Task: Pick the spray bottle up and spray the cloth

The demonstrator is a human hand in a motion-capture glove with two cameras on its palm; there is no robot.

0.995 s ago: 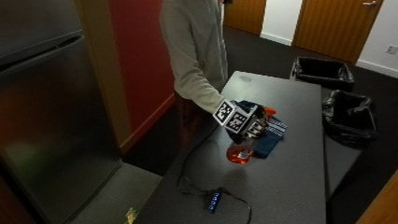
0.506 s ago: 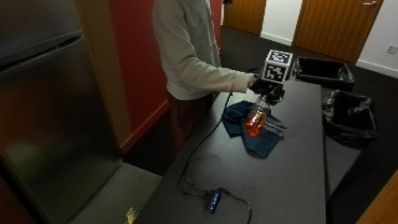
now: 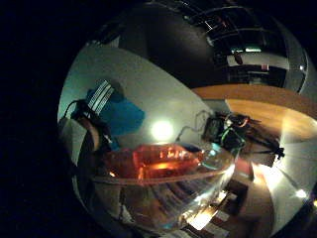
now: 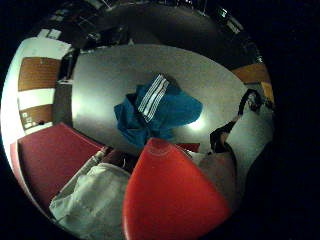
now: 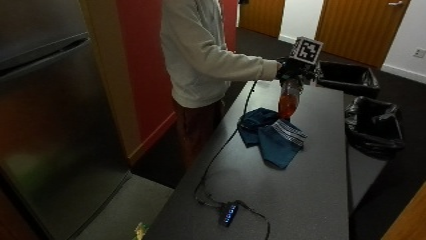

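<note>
No readable writing or brand anywhere on the spray bottle (image 5: 288, 102) — you've got it up in the air in your gloved right hand (image 5: 293, 72), fingers wrapped round its upper part, the bottle hanging upright with orange-red liquid filling its clear lower body. It sits above the far end of the blue cloth (image 5: 273, 135), not touching it. The cloth lies crumpled on the grey table (image 5: 313, 200), its white-striped band showing near the middle.

From your palm, thumb side, the bottle's red top (image 4: 167, 197) fills the near field, with the blue cloth (image 4: 157, 112) spread on the table beyond it. Little-finger side, the clear bottle body (image 3: 163, 168) with its orange liquid sits right against the palm, and the cloth (image 3: 111, 111) shows past it.

Two black bins (image 5: 373, 125) lined with bags stand beside the table's far side; what's in them you can't make out. A small black device with blue lights (image 5: 228, 214) lies on the near end of the table, on its cable.

Compared with half a second ago, your hand and bottle are higher and farther along the table, beyond the cloth's far end.
</note>
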